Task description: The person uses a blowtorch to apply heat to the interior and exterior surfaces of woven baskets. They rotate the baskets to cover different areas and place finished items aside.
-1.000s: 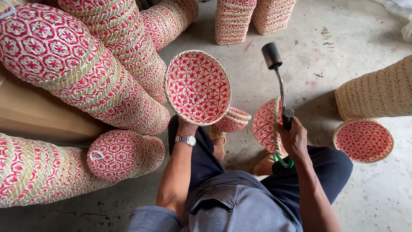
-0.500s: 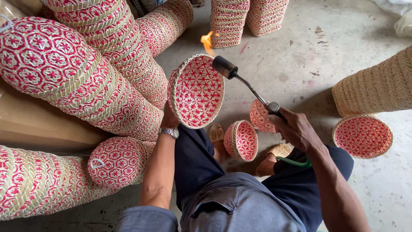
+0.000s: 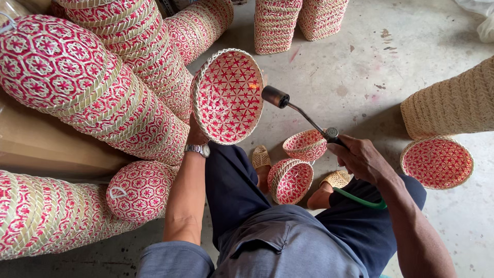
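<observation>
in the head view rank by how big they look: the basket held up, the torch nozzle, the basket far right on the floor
1. held basket, though nearer the camera
2. floor basket
3. torch nozzle

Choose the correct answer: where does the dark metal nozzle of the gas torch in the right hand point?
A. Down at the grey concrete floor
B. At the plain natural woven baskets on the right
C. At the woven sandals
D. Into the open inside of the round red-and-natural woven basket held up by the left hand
D: the nozzle of the gas torch in the right hand faces the open inside of the round red-and-natural woven basket, which the left hand holds tilted.
</observation>
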